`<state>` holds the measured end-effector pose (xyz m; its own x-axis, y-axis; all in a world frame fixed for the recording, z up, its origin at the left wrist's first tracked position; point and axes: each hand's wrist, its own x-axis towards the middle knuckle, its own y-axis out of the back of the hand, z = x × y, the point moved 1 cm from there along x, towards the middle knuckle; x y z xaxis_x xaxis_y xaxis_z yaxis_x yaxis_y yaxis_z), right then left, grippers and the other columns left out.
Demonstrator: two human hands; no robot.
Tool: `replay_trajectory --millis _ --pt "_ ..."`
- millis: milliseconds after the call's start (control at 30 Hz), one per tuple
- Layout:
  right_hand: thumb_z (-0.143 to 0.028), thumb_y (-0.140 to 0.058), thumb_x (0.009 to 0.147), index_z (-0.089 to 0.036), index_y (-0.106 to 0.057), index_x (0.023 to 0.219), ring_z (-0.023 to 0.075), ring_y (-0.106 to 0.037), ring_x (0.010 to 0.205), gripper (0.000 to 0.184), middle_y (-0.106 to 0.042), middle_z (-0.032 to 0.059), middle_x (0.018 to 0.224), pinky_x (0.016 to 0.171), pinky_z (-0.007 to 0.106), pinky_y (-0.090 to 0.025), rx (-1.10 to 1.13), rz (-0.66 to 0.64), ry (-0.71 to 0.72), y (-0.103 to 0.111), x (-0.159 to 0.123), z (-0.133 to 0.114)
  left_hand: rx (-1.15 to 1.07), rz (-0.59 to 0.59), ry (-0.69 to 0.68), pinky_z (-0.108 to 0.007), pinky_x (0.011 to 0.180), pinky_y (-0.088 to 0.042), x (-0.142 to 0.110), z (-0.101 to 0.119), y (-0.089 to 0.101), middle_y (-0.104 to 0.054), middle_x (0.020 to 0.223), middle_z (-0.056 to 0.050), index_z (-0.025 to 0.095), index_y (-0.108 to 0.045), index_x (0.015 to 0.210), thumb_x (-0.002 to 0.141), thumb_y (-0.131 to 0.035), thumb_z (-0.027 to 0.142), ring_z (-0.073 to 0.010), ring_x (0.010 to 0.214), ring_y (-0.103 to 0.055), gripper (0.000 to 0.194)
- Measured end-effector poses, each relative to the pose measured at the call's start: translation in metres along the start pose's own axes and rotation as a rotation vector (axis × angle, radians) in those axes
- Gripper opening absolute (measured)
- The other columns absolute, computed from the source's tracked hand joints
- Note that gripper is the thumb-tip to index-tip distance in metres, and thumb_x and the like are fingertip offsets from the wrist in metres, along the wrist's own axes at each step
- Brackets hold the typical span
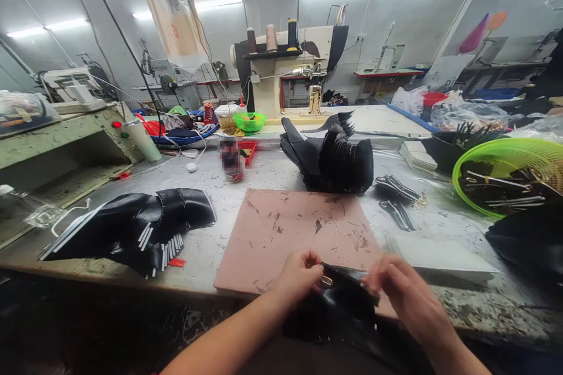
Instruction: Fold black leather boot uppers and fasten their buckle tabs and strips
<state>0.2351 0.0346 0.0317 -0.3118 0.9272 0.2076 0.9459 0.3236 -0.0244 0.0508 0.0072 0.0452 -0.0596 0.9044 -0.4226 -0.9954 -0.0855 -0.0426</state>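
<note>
A shiny black leather piece (336,307) hangs over the near edge of the bench, close to my body. My left hand (303,272) pinches its upper left edge, beside a small gold-coloured metal ring (326,280). At the upper right edge of the piece, my right hand (402,290) has its fingers curled on the leather, slightly blurred by motion. Under and beyond the hands lies a pink board (290,222) with dark marks and scraps. Behind the board sits a bundled stack of black pieces (347,158).
Black panels with white edges (162,217) lie at the left. On the right are small strap bundles (396,189), a white stack (444,255) and a tipped green basket (461,187) holding straps. A sewing machine (277,82) stands behind the bench.
</note>
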Motion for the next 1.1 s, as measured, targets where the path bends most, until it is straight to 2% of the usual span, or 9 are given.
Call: replay_trajectory --millis 67,133,200,267,333,433,533,667,1100 --pt "-0.044 -0.042 0.084 -0.021 -0.051 0.068 0.0132 -0.049 0.047 0.029 -0.049 -0.0008 0.05 0.046 0.024 -0.043 -0.009 -0.016 -0.107 0.025 -0.008 0.0 0.03 -0.033 0.024 -0.014 0.039 -0.037 0.0 -0.001 0.004 -0.048 0.05 0.007 0.015 -0.045 0.062 0.062 -0.052 0.012 -0.0039 0.041 -0.046 0.008" --pt "-0.046 -0.048 0.081 -0.02 -0.057 0.071 0.0124 -0.047 0.044 0.03 -0.05 -0.0006 0.05 0.04 0.023 -0.04 -0.166 -0.101 -0.251 0.049 -0.016 -0.004 0.078 -0.065 0.038 -0.014 0.04 -0.038 0.001 0.0 0.008 -0.048 0.052 0.006 0.015 -0.045 0.064 0.062 -0.052 0.013 -0.0038 0.042 -0.046 0.008" --pt "-0.047 -0.05 0.079 -0.019 -0.063 0.071 0.0136 -0.052 0.049 0.032 -0.056 0.0013 0.055 0.045 0.024 -0.044 -0.363 -0.242 -0.316 0.068 -0.022 -0.009 0.116 -0.087 0.028 -0.013 0.041 -0.04 0.004 0.001 0.011 -0.049 0.056 0.006 0.015 -0.044 0.066 0.062 -0.053 0.014 -0.0044 0.046 -0.049 0.01" --pt "-0.046 -0.047 0.081 -0.02 -0.066 0.069 0.0156 -0.058 0.061 0.034 -0.063 0.0038 0.069 0.056 0.026 -0.048 -0.533 -0.346 -0.277 0.077 -0.027 -0.012 0.125 -0.102 0.008 -0.014 0.043 -0.042 0.009 0.002 0.01 -0.048 0.061 0.006 0.016 -0.043 0.068 0.062 -0.056 0.016 -0.0048 0.051 -0.05 0.014" --pt "-0.041 -0.045 0.083 -0.021 -0.066 0.067 0.0159 -0.06 0.071 0.033 -0.065 0.0042 0.08 0.065 0.026 -0.049 -0.648 -0.356 -0.205 0.077 -0.03 -0.013 0.123 -0.1 -0.008 -0.015 0.045 -0.045 0.016 0.001 0.007 -0.045 0.064 0.007 0.017 -0.043 0.073 0.06 -0.058 0.018 -0.0048 0.052 -0.051 0.02" --pt "-0.029 -0.044 0.086 -0.019 -0.063 0.071 0.0137 -0.059 0.07 0.026 -0.063 0.0032 0.076 0.064 0.024 -0.048 -0.744 -0.265 -0.105 0.064 -0.031 -0.007 0.15 -0.116 -0.056 -0.018 0.049 -0.048 0.027 -0.003 -0.001 -0.044 0.066 0.007 0.018 -0.046 0.078 0.061 -0.059 0.019 -0.0057 0.055 -0.053 0.022" --pt "-0.021 -0.044 0.085 -0.018 -0.063 0.08 0.0138 -0.057 0.073 0.02 -0.062 0.0042 0.077 0.066 0.026 -0.048 -0.814 -0.173 0.084 0.048 -0.029 0.002 0.201 -0.137 -0.12 -0.019 0.053 -0.049 0.037 -0.011 -0.007 -0.049 0.066 0.005 0.017 -0.051 0.073 0.062 -0.057 0.022 -0.0082 0.06 -0.055 0.013" --pt "-0.016 -0.046 0.083 -0.017 -0.062 0.096 0.0165 -0.054 0.078 0.021 -0.06 0.0073 0.083 0.068 0.031 -0.047 -0.95 -0.143 0.294 0.033 -0.027 0.016 0.272 -0.099 -0.155 -0.023 0.054 -0.052 0.041 -0.019 -0.01 -0.059 0.07 0.0 0.016 -0.06 0.07 0.064 -0.055 0.025 -0.0124 0.064 -0.058 0.012" --pt "-0.012 -0.046 0.082 -0.016 -0.062 0.101 0.0158 -0.051 0.076 0.025 -0.057 0.0067 0.08 0.067 0.032 -0.046 -0.989 -0.153 0.347 0.033 -0.024 0.022 0.515 -0.048 -0.327 -0.026 0.062 -0.053 0.041 -0.025 -0.008 -0.068 0.074 -0.002 0.02 -0.067 0.079 0.071 -0.053 0.022 -0.0153 0.066 -0.063 0.016"
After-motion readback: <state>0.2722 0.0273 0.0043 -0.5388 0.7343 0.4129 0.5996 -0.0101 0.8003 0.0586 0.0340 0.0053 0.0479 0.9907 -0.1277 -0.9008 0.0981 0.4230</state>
